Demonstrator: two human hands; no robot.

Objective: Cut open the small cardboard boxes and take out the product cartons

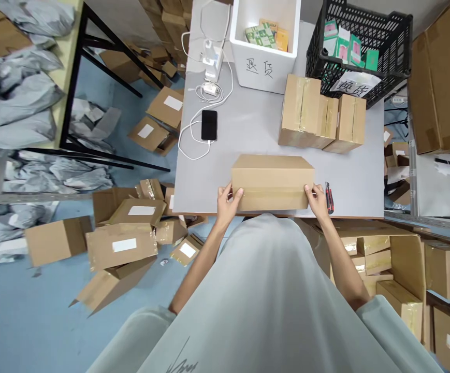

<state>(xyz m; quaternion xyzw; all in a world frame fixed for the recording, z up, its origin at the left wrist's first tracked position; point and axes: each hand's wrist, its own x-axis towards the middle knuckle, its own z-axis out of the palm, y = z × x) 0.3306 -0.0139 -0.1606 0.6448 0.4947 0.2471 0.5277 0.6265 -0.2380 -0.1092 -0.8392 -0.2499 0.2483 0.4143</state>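
A closed cardboard box with tape along its near side rests at the front edge of the grey table. My left hand grips its left end, thumb on the near face and fingers curled behind the corner. At the opposite end my right hand pinches the right corner in the same manner. Just right of that hand lies a red and black utility knife, apart from the fingers. The undersides of both hands' fingers are partly hidden.
Small taped boxes stand behind on the right. Further back are a white foam bin and a black crate with green packets. A phone with cables lies left. Cartons crowd the floor; an open carton stands right.
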